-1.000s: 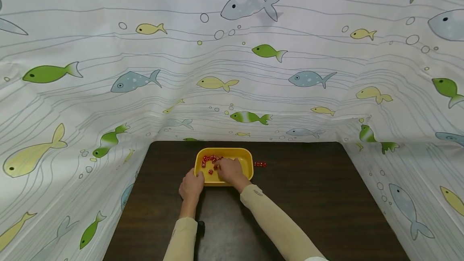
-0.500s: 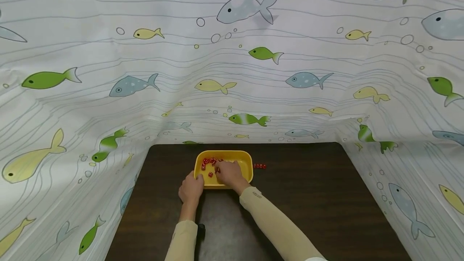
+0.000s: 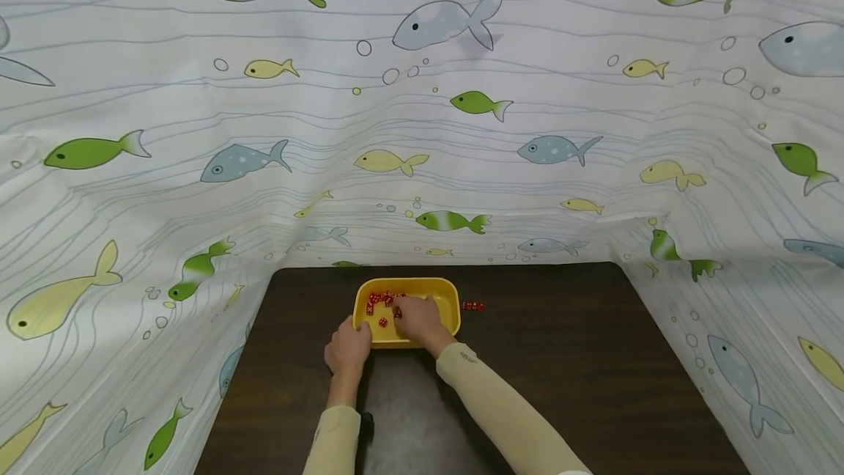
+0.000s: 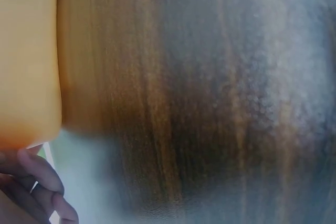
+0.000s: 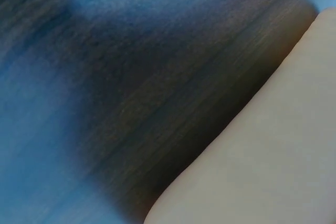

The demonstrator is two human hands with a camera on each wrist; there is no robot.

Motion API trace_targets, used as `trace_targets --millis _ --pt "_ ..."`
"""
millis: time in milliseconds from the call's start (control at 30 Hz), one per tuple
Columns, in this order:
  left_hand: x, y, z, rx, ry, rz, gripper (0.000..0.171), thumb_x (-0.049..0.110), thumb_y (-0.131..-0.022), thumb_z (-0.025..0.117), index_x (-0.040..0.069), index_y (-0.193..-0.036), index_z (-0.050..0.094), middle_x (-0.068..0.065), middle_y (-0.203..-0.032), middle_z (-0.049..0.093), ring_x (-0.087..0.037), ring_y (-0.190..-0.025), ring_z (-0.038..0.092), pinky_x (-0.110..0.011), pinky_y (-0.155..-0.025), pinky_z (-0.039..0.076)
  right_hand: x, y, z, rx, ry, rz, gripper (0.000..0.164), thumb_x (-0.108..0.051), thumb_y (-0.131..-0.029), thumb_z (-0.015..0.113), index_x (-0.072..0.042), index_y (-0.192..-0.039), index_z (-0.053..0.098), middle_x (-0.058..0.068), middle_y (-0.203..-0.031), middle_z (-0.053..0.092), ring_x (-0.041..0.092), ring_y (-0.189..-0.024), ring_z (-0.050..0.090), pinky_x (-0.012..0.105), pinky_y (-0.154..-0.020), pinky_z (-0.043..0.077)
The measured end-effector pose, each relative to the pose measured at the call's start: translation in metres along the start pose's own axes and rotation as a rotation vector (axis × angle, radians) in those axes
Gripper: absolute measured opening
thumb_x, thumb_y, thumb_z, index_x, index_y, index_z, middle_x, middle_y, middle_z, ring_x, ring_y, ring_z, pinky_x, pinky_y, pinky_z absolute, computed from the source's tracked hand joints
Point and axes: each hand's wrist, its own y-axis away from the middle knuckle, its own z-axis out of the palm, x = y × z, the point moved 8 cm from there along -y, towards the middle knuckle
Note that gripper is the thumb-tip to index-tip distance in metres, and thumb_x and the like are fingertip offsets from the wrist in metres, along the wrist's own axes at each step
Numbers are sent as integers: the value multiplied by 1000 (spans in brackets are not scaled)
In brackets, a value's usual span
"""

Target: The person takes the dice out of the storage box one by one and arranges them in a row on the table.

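A yellow plastic tray (image 3: 440,288) lies near the far side of the dark table. My left hand (image 3: 347,347) grips its front left corner, thumb over the rim. In the left wrist view the tray's side (image 4: 29,51) fills the upper left, with curled fingers (image 4: 44,174) below it. Inside the tray my right hand (image 3: 419,319) reaches down with bent fingers, pinching a red die (image 3: 398,314) at the fingertips. Several red dice (image 3: 377,298) cluster along the back left wall, and a single red die (image 3: 383,322) lies nearer the front.
Just right of the tray, several red dice (image 3: 473,306) stand in a short row on the dark wood table (image 3: 560,358). White fish-patterned cloth (image 3: 475,167) hangs behind the table and along both sides. A small black object (image 3: 367,425) shows beside the left sleeve.
The whole scene sits slightly lower in the head view. My right fingertips and the die at them have shifted slightly right within the tray; my left hand keeps its hold on the corner.
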Motion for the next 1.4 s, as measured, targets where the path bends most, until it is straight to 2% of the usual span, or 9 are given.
trace_targets --millis 300,500,767,1133,1400 --pt "0 0 0 3 -13 -2 38 34 -107 50 4 -122 68 -10 -80 61 -26 -68 56 -39 -66 39 10 4 -4 54 -14 17 18 -26 -100 74 -20 -116 79 -5 -107 80 18 -98 71 66 -119 39" --pt "-3 0 2 6 -3 -2 36 34 -108 50 5 -120 68 -9 -77 59 -25 -65 54 -38 -64 37 17 11 -10 88 -57 42 19 -24 -100 72 -20 -117 79 -5 -113 80 18 -103 71 63 -116 41" --pt "-5 -3 5 -7 -1 11 35 34 -107 50 4 -113 67 -8 -76 57 -24 -64 54 -37 -62 36 21 20 -29 126 -77 49 18 -28 -102 74 -21 -118 77 -5 -118 79 19 -104 69 54 -110 47" --pt "-6 -2 5 -8 5 4 36 34 -107 50 4 -114 68 -9 -76 58 -25 -65 55 -38 -64 37 24 27 -37 165 -101 39 17 -26 -102 74 -21 -118 78 -5 -120 79 21 -114 70 58 -116 43" --pt "-7 -3 4 -10 17 -6 34 34 -107 48 6 -109 66 -9 -77 57 -26 -67 55 -38 -66 37 36 33 -53 225 -65 28 19 -28 -103 71 -22 -119 78 -4 -121 79 21 -117 71 59 -115 44"
